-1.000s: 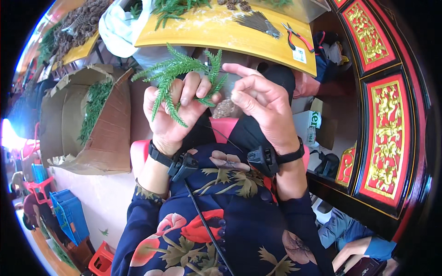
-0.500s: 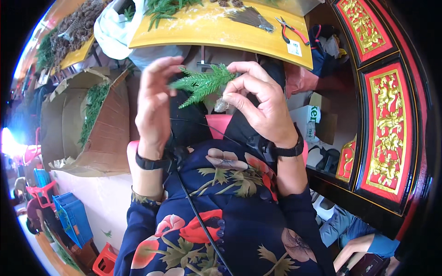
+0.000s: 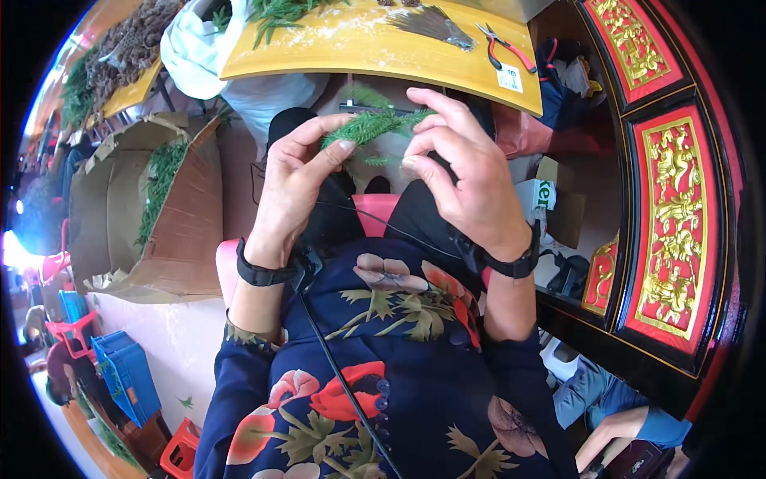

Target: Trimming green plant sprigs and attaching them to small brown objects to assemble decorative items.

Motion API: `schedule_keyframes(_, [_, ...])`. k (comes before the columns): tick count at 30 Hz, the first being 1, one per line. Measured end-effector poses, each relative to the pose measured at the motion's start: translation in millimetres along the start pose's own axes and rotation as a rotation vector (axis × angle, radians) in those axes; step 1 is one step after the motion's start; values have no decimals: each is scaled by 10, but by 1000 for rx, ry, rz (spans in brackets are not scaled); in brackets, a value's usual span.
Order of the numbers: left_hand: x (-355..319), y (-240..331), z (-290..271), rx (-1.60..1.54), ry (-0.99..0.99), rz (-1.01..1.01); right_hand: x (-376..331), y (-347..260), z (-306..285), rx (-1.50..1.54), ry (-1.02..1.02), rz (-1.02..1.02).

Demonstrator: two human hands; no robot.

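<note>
A green artificial pine sprig (image 3: 369,124) is held up over my lap, below the table's near edge. Its left part is pinched between the thumb and fingers of my left hand (image 3: 289,180). My right hand (image 3: 472,180) is at the sprig's right end, its thumb and a bent finger closed together just below the needles. Whatever that pinch holds is too fine to make out. The sprig's upper needles are blurred.
On the yellow table (image 3: 335,60) lie red-and-black-handled pliers (image 3: 507,49), a bundle of thin dark stems (image 3: 435,28) and more green sprigs (image 3: 275,12). A cardboard box (image 3: 179,231) with greenery stands at left. Carved red-and-gold panels (image 3: 670,223) bound the right side.
My left hand has moved right and closed on the sprig, having been apart and blurred before. The sprig has turned and risen slightly. My right hand has shifted a little right.
</note>
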State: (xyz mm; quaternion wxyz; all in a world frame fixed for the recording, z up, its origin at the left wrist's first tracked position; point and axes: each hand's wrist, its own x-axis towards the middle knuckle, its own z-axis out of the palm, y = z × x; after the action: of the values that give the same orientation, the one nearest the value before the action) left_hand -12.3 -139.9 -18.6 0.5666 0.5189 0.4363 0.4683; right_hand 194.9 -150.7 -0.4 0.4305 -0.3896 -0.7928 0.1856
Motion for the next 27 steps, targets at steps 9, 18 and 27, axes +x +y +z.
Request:
schedule_keyframes(9, [-20,-63,-47,-184,-15,-35,-29,-57,98,211,-127,-40])
schedule_keyframes(18, [-53,-71,-44,-116,14,-21,-42,-10,103,195,-133,10])
schedule_keyframes(27, [-44,-84,-91,-260,-68,-127,-18,34,98,196,-121,-71])
